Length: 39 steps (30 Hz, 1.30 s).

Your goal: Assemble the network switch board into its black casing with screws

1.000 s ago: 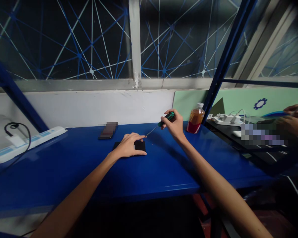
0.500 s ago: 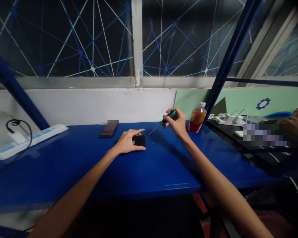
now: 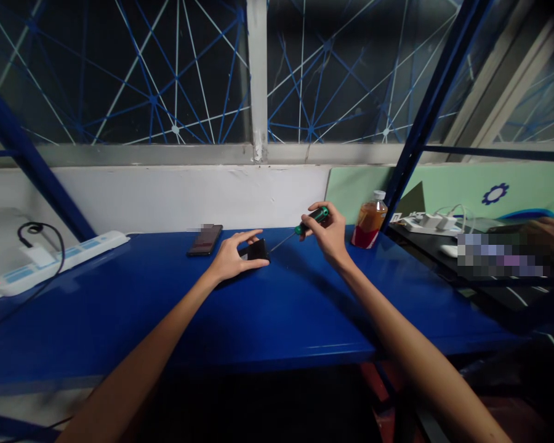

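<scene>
My left hand (image 3: pixel 228 258) grips a small flat black box-like object (image 3: pixel 257 249) between thumb and fingers. Its near face is tilted up off the table, and part of it is hidden behind the hand; its exact kind cannot be made out. In my right hand (image 3: pixel 330 231) is a screwdriver (image 3: pixel 313 219) with a green and black handle. Its thin metal shaft slants down to the left, with the tip at the right edge of the black object. Whether the tip touches it is too small to tell.
A smartphone (image 3: pixel 205 240) lies behind my left hand on the blue table (image 3: pixel 277 314). The drink bottle (image 3: pixel 370 220) stands at the back right. On the left is a white power strip (image 3: pixel 58 263) with a cable. Another person's hand (image 3: pixel 551 231) shows at far right.
The black object has been tipped up in my left hand, its thumb now higher. The screwdriver tip has come slightly left, to the object's edge. The view has shifted slightly.
</scene>
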{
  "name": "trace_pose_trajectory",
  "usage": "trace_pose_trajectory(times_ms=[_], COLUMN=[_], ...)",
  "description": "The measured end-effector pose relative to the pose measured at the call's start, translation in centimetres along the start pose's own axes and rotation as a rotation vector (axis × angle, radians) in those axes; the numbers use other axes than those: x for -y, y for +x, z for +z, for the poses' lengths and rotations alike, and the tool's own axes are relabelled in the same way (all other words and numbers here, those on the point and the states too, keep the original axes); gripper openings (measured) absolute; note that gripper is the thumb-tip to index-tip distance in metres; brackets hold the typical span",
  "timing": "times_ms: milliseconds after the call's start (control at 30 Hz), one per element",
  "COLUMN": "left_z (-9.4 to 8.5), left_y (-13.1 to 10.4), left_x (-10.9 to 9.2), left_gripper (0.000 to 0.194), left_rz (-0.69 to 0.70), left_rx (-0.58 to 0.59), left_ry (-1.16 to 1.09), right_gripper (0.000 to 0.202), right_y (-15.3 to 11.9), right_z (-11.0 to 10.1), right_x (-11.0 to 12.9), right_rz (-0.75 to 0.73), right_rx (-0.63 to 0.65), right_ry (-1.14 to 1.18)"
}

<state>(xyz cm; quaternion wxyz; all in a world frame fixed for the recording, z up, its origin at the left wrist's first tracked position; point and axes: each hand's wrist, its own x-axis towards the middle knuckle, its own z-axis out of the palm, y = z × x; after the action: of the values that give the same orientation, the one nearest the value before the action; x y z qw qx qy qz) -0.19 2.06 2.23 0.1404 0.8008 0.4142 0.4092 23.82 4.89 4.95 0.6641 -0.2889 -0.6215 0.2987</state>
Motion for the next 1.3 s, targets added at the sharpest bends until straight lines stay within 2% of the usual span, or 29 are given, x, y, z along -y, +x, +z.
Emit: trace_pose_trajectory(times_ms=[533,867,1100,1300], left_z=[-0.07,-0.26,-0.41,-0.52], left_y=[0.01,0.06,0.05,0.12], left_x=[-0.24,-0.47,-0.33,-0.26], left_gripper=[0.064,0.064,0.062,0.064], left_rz=[0.006,0.002,0.015,0.011], left_rx=[-0.01,-0.015,-0.024,-0.045], left_ry=[0.014,0.01,0.004,-0.006], right_gripper=[0.028,0.029,0.026,0.029], right_y=[-0.21,-0.29,-0.17,-0.16], right_z=[-0.07,0.01,-0.38,-0.26], right_x=[-0.13,0.07,0.28,0.68], right_rz=[-0.018,-0.04,0.014,0.011], right_rx=[0.01,0.03,0.139,0.106], right_ry=[-0.074,-0.002,0.095,0.043])
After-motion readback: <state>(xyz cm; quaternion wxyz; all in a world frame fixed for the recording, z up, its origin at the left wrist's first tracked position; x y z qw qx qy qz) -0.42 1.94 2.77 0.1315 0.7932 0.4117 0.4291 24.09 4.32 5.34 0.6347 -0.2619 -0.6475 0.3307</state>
